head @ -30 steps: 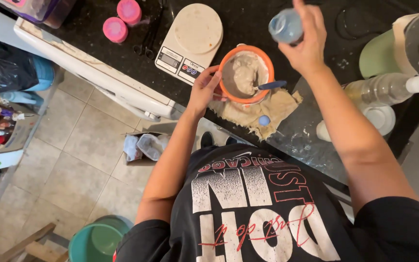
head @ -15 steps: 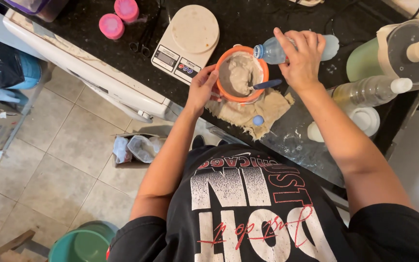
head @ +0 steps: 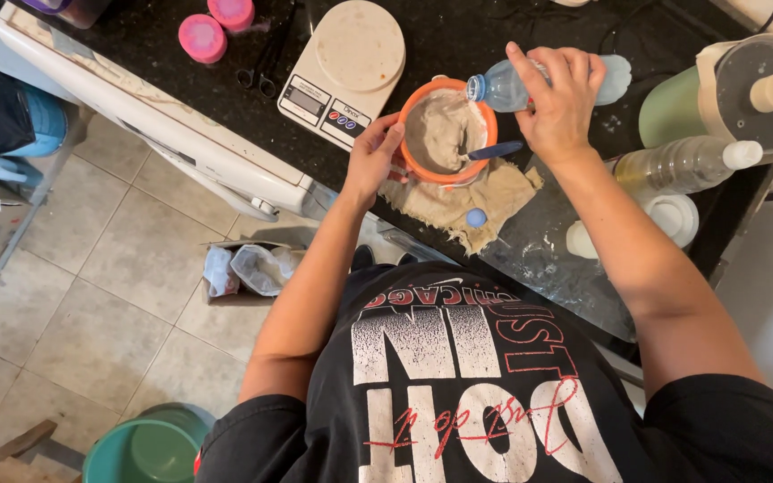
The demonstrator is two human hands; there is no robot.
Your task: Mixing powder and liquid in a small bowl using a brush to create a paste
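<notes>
An orange bowl [head: 446, 132] of pale grey paste sits near the front edge of the black counter [head: 494, 36], resting on a scrap of tan burlap cloth [head: 458, 201]. A blue-handled utensil [head: 492, 151] lies in the paste, its handle sticking out over the bowl's right rim. The left hand [head: 370, 163] clasps the bowl's near-left rim, thumb on the rim and fingers curled around the outer wall. The right hand [head: 562, 98] is closed around a clear plastic bottle [head: 530, 86], held on its side with its open neck over the bowl's far-right rim. A small blue cap [head: 476, 217] lies on the cloth just in front of the bowl.

Just left of the bowl stands a white kitchen scale [head: 344, 64], and beyond it black scissors [head: 259, 73] and two pink round lids [head: 216, 25] lie toward the counter's far left corner. To the right of the hands stand a green blender [head: 735, 94], a clear bottle with a white cap [head: 682, 165] lying on its side, and a white lid [head: 673, 219]. Below the counter edge, on the tiled floor [head: 118, 268], sit a small open box [head: 243, 268] and a green bucket [head: 149, 447].
</notes>
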